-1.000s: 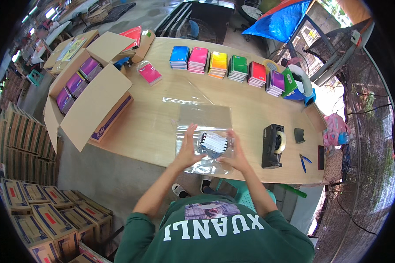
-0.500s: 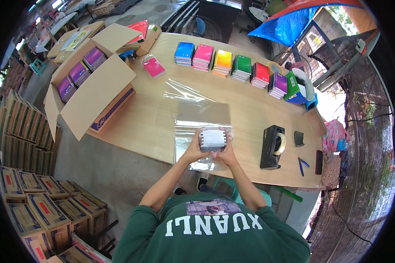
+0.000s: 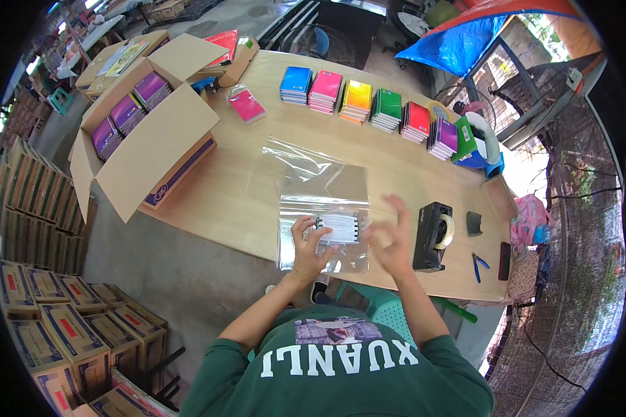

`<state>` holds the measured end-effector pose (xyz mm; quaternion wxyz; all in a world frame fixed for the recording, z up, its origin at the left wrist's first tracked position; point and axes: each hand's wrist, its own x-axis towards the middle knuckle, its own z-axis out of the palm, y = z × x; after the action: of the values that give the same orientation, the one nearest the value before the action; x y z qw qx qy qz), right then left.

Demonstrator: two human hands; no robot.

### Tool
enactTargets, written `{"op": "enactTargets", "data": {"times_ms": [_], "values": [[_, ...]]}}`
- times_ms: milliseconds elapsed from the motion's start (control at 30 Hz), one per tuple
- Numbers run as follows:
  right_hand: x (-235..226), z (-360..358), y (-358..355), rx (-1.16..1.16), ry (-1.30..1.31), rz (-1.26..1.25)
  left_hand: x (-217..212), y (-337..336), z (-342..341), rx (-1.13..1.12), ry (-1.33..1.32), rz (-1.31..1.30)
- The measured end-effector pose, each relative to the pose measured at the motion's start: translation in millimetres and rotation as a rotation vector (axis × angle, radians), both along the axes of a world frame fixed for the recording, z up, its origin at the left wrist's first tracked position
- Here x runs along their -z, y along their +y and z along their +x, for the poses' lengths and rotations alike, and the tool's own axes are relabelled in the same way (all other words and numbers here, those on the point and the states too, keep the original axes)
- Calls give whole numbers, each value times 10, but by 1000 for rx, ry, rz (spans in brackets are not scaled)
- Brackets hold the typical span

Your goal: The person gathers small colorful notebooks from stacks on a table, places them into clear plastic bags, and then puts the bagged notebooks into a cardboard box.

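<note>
A stack of small notebooks lies inside a clear plastic bag on the wooden table. My left hand rests on the left end of the stack, pressing it through the bag. My right hand hovers just right of the stack, fingers spread, holding nothing. More clear bags lie flat beyond it.
A black tape dispenser stands right of my right hand, with blue pliers and a phone further right. A row of coloured notebook stacks lines the far edge. An open cardboard box sits at left; cartons are stacked on the floor.
Both hands held the notebook stack before. Now my right hand has let go and lifted away to the right with fingers spread, while the left stays on the stack.
</note>
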<state>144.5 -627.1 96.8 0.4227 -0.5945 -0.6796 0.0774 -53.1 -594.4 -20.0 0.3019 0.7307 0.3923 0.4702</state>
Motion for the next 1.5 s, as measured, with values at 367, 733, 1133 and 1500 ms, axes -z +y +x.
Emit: {"op": "enactTargets", "data": {"times_ms": [367, 733, 1133, 1500], "values": [[-722, 242, 429, -553, -422, -387, -394, 582, -358, 532, 503, 373], [19, 260, 959, -873, -565, -388, -783, 826, -348, 798, 962, 357], [806, 123, 777, -513, 491, -592, -252, 509, -82, 322, 367, 427], [843, 101, 735, -455, 587, -617, -273, 420, -75, 163, 312, 178]]}}
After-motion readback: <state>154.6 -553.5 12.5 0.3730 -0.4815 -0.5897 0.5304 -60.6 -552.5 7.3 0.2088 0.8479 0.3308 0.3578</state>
